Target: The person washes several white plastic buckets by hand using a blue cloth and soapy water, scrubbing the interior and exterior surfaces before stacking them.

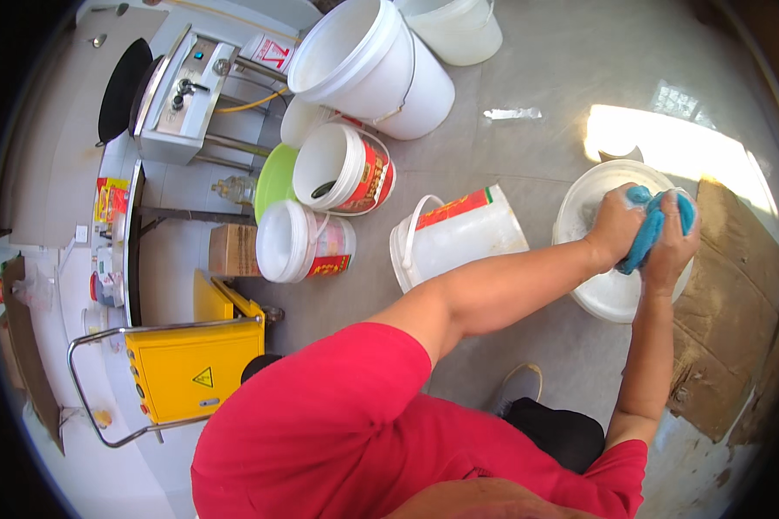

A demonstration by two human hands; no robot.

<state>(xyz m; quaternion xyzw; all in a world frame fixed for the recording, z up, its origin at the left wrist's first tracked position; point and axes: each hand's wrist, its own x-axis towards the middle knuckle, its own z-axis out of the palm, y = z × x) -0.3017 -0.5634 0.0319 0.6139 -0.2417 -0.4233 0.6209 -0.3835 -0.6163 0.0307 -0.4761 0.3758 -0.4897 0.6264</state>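
My left hand [613, 220] and my right hand [672, 250] both grip a wet-looking blue cloth [646, 237]. The cloth is bunched and folded between them, and a small wad of it pokes out above my left fingers. Beneath the hands stands a round white plastic bucket [563, 217] on the floor. Its inside looks whitish and partly shiny; my hands and forearms cover much of it, so how full it is cannot be told.
A white bucket [474, 237] with a red label lies on its side near my left forearm. More buckets, including a large white one [422, 91], stand farther left. Flattened cardboard [733, 305] covers floor at right. A yellow wheeled cabinet [195, 370] and a stove [185, 97] are at left.
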